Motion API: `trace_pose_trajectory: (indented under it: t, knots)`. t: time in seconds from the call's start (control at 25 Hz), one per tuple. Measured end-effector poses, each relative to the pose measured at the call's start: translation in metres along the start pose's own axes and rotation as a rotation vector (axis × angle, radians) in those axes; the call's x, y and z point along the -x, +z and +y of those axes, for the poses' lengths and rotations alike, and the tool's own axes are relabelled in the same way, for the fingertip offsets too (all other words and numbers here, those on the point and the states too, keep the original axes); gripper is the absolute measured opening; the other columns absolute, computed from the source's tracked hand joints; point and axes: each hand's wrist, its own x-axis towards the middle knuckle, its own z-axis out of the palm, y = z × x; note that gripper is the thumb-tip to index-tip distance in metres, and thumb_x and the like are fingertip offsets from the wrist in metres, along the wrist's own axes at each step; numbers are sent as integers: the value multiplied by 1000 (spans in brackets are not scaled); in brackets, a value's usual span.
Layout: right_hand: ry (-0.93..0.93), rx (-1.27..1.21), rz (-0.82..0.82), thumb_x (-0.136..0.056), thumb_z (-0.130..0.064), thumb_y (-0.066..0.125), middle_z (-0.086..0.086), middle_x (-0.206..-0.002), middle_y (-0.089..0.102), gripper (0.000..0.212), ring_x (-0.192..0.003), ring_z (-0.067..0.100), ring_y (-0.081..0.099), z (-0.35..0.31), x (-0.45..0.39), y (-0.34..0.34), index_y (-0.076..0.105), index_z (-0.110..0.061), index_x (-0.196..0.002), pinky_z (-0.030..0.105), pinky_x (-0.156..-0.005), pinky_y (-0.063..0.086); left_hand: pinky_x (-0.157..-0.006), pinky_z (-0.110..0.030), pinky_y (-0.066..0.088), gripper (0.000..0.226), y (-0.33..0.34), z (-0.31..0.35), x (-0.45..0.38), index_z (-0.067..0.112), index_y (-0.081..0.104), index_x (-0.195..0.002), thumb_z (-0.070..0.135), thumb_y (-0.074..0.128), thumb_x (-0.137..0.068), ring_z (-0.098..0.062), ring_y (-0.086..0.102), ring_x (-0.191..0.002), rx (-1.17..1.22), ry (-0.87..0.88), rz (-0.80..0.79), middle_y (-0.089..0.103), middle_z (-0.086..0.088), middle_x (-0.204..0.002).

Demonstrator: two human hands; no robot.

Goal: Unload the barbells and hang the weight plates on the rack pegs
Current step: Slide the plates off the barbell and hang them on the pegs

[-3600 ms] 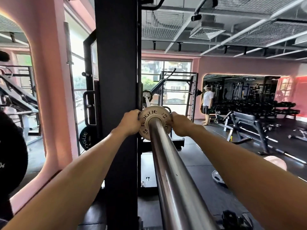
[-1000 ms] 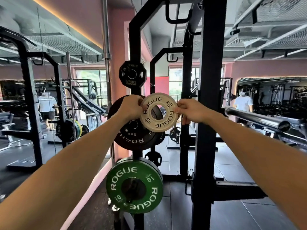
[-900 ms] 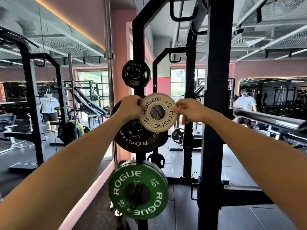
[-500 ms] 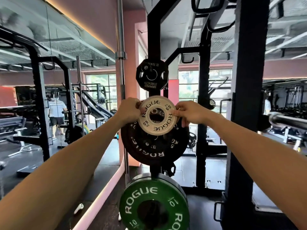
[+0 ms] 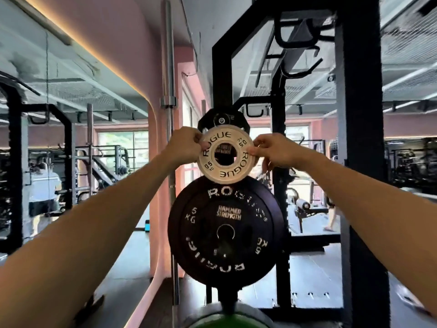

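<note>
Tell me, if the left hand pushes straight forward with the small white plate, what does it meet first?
Probably the small black plate hanging on the upper peg of the rack; it shows right behind the white plate that the left hand pinches. Depth is unclear.

Both arms stretched forward, left hand [image 5: 183, 147] and right hand [image 5: 272, 150] raised level, fingers pinching plate [image 5: 225, 155] edges

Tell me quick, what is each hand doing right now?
Left hand: pinching the white plate's left edge.
Right hand: pinching its right edge.
</note>
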Motion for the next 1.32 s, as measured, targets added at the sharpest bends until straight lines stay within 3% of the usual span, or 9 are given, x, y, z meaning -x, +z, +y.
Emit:
trace_pose_trajectory:
  t: [0.36, 0.52, 0.72, 0.84, 0.96, 1.16, 1.32]
  knots:
    - [-58, 28, 104, -95, -25, 58, 12, -80, 70, 26, -46, 18, 60, -26, -72, -30, 61, -1, -105, 27, -48, 48, -74, -42, 59, 25, -23, 0, -82, -2, 66, -110, 16, 65, -91, -31, 70, -80, 86, 66, 75, 70, -18, -103]
    - [-39, 35, 113, -96, -24, 56, 20, -86, 71, 27, -43, 16, 58, -15, -95, -31, 61, 0, -107, 26, -45, 46, -93, -47, 52, 25, -10, -12, -106, 0, 67, -108, 16, 67, -90, -34, 65, -108, 69, 68, 93, 64, -19, -124]
    - [-6, 9, 160, -96, -23, 57, 20, -87, 69, 22, -42, 17, 58, 11, -123, -23, 61, -3, -104, 24, -40, 45, -86, -45, 55, 29, 15, -29, -134, 3, 63, -114, 22, 63, -93, -33, 67, -94, 11, 66, 91, 68, -17, -109]
    - [24, -5, 211, -93, -26, 61, 14, -79, 68, 21, -40, 17, 59, 27, -142, -15, 62, -7, -84, 22, -36, 43, -75, -43, 56, 27, 35, -47, -148, 9, 55, -106, 25, 68, -89, -30, 65, -84, 38, 59, 149, 66, -14, -98]
    - [45, 23, 255, -90, -28, 66, 11, -68, 68, 28, -41, 18, 61, 43, -164, -10, 64, -9, -69, 22, -36, 44, -66, -36, 47, 34, 51, -64, -164, 13, 49, -91, 35, 73, -82, -26, 58, -77, -60, 40, 247, 58, -5, -84]
    - [76, 120, 292, -86, -31, 70, 13, -64, 69, 31, -39, 14, 59, 75, -205, 3, 68, -6, -68, 23, -37, 45, -79, -43, 53, 29, 81, -85, -197, 16, 49, -84, 37, 70, -83, -31, 62, -88, -142, -15, 186, 62, -9, -91]
    - [98, 22, 300, -82, -31, 75, 8, -59, 66, 30, -39, 13, 61, 90, -220, -1, 60, -7, -69, 20, -35, 43, -74, -37, 47, 24, 92, -90, -219, 13, 50, -93, 30, 65, -85, -31, 60, -88, -269, 98, 198, 63, -9, -92]
